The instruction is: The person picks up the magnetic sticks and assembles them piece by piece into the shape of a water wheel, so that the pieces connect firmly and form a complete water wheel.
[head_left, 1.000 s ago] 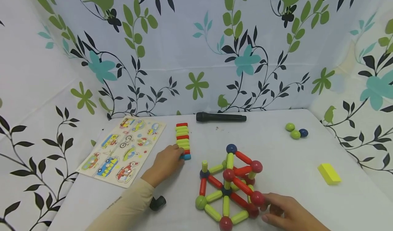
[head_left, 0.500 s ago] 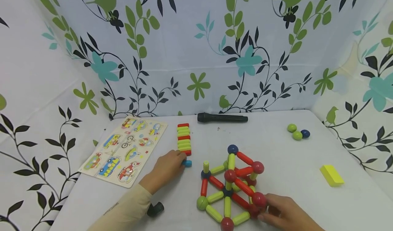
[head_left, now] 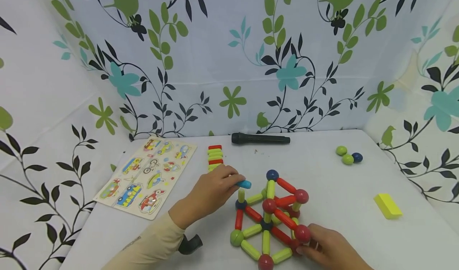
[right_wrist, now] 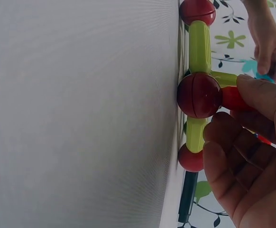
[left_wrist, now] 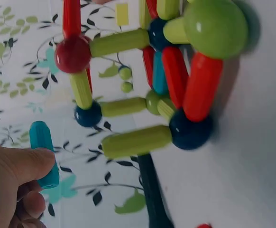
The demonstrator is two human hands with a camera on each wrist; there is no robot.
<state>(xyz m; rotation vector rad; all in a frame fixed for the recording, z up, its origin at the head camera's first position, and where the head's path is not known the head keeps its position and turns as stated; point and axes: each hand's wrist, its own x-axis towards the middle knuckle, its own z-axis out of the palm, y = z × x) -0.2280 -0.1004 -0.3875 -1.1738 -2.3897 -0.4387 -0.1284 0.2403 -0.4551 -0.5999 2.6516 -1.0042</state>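
The blue rod (head_left: 245, 184) is pinched by the fingers of the left hand (head_left: 211, 190), its end sticking out beyond their tips near the upright green rod (head_left: 242, 196), while the right hand (head_left: 328, 244) grips the ball-and-rod structure (head_left: 266, 224).

The white table (head_left: 305, 158) carried a picture board (head_left: 144, 177), a row of red and green sticks (head_left: 215, 156), a black microphone (head_left: 260, 138) at the back, three balls (head_left: 347, 159), a yellow block (head_left: 388, 206), a ball-and-stick structure (head_left: 266, 225) and, left of that, a black object (head_left: 191, 245).
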